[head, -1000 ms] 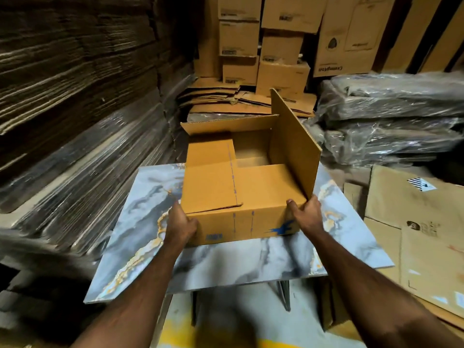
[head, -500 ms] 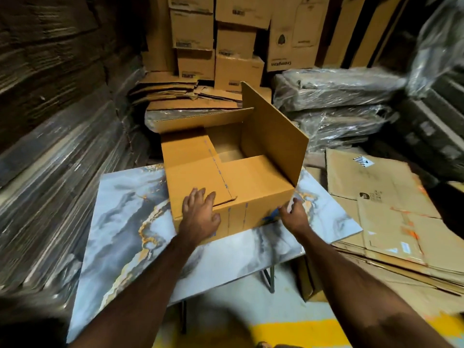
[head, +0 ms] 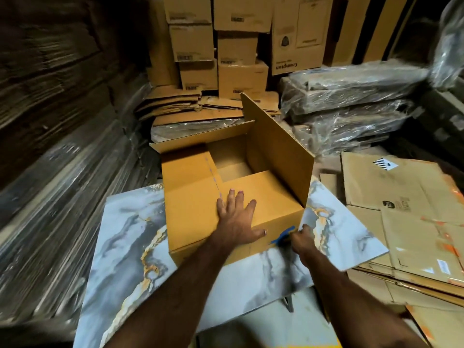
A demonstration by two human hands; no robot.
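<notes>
A brown cardboard box stands on a marble-patterned table top. Its left and near flaps are folded down over the opening. The right flap stands upright and the far flap leans outward. My left hand lies flat with spread fingers on the folded near flap, pressing it down. My right hand is at the box's near right corner, beside a blue mark on the front wall; its fingers are curled and partly hidden, so the grip is unclear.
Flattened cartons lie stacked to the right of the table. Plastic-wrapped bundles sit behind them. Closed cartons are piled at the back. Wrapped flat cardboard stacks form a wall on the left.
My left hand moved from the box's near left corner up onto the folded flap and now presses near its middle. My right hand slid lower on the near right corner.
</notes>
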